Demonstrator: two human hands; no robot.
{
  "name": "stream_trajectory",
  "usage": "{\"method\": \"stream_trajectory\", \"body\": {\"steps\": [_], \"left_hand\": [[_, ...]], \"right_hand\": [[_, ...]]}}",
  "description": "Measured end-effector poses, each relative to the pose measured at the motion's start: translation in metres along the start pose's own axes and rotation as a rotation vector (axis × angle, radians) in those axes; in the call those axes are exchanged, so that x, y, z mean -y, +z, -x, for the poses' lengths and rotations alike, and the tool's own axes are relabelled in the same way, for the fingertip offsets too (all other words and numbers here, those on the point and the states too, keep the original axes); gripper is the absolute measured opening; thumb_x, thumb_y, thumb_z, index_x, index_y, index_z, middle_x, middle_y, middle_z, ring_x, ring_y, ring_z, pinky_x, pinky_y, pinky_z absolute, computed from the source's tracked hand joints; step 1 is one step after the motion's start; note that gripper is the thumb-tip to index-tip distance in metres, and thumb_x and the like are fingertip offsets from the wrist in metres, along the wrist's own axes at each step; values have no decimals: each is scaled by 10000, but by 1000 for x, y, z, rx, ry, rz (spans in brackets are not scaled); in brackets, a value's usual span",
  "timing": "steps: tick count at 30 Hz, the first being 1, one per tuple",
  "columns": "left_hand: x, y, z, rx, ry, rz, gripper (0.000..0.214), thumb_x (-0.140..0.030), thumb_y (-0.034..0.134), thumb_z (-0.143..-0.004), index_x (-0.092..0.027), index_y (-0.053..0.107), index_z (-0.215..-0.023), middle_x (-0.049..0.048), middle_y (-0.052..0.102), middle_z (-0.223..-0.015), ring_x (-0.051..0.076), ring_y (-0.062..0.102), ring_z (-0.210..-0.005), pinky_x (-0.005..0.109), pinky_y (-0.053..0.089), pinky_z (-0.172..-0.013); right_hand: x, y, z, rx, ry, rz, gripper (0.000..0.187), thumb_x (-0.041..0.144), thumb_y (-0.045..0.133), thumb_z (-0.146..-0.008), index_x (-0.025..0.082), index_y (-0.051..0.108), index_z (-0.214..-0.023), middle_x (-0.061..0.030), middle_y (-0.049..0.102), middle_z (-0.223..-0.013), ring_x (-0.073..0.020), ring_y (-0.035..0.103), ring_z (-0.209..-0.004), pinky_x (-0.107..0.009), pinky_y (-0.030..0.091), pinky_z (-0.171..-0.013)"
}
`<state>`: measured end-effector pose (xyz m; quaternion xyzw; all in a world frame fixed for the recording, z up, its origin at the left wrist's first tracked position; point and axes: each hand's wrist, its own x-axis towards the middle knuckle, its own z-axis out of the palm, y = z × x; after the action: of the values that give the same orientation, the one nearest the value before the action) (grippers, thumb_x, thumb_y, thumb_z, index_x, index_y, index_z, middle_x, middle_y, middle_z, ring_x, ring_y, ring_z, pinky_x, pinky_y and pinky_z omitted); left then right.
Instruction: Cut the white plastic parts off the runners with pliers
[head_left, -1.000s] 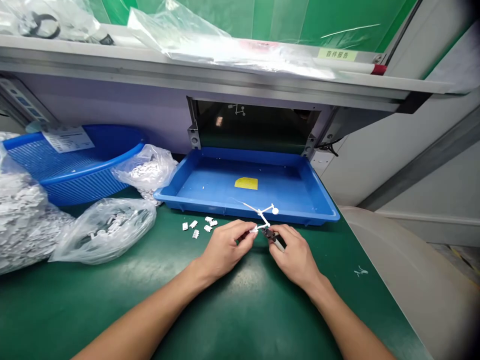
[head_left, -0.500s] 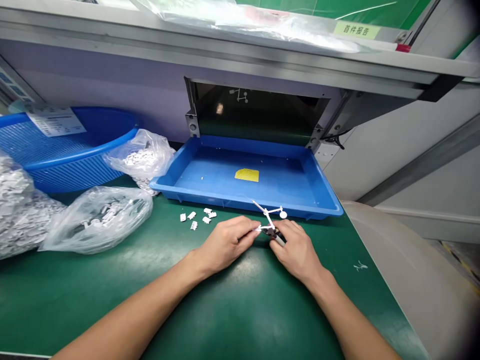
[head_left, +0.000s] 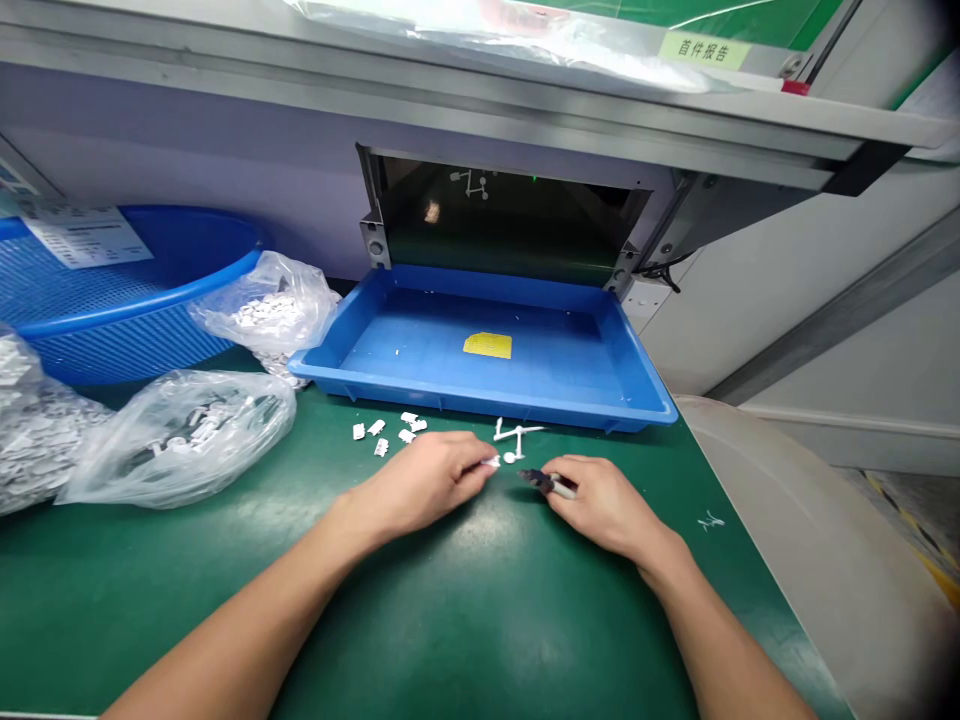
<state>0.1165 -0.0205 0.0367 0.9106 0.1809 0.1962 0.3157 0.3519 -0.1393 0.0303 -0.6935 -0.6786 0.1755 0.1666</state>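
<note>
My left hand [head_left: 424, 480] rests on the green mat with its fingers pinched on a small white plastic part [head_left: 492, 462]. My right hand [head_left: 600, 503] is closed round small dark cutting pliers [head_left: 546, 482], whose tip points left toward that part. A white plastic sprue [head_left: 514, 436] lies loose on the mat between the hands and the blue tray [head_left: 637, 385]. Several small white cut parts [head_left: 386, 432] lie on the mat just left of my left hand.
A yellow label lies in the blue tray, which sits under a dark machine opening [head_left: 510, 225]. At the left are clear bags of white parts [head_left: 180, 432] and a blue mesh basket [head_left: 127, 300]. A small white scrap [head_left: 709, 521] lies at the right, near the mat's edge.
The sprue, held up between both hands before, now lies on the mat. My left hand keeps only a small white piece, and the two hands have drawn slightly apart.
</note>
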Motion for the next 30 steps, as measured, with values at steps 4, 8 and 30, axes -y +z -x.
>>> {"method": "stream_trajectory", "body": {"steps": [4, 8, 30], "left_hand": [[25, -43, 20, -1, -255, -119, 263, -367, 531, -901, -242, 708, -1050, 40, 704, -950, 220, 642, -845, 259, 457, -778], [63, -58, 41, -19, -428, -275, 325, -453, 554, -863, -248, 705, -1064, 45, 717, -910, 248, 648, -814, 270, 456, -736], [13, 30, -14, -237, -583, 1480, 190, -229, 715, -849, -127, 641, -992, 76, 671, -949, 114, 650, -788, 157, 540, -596]], "right_hand": [[-2, -25, 1, -199, 136, -22, 159, 285, 544, -831, 249, 690, -882, 17, 679, -778, -168, 600, -666, -261, 421, -603], [6, -36, -2, -309, 204, -31, 225, 334, 545, -839, 260, 691, -993, 17, 690, -775, -165, 601, -618, -261, 428, -575], [5, 3, -17, -479, 31, -53, 205, 245, 543, -846, 225, 659, -1014, -15, 665, -932, -186, 604, -839, -293, 457, -787]]}}
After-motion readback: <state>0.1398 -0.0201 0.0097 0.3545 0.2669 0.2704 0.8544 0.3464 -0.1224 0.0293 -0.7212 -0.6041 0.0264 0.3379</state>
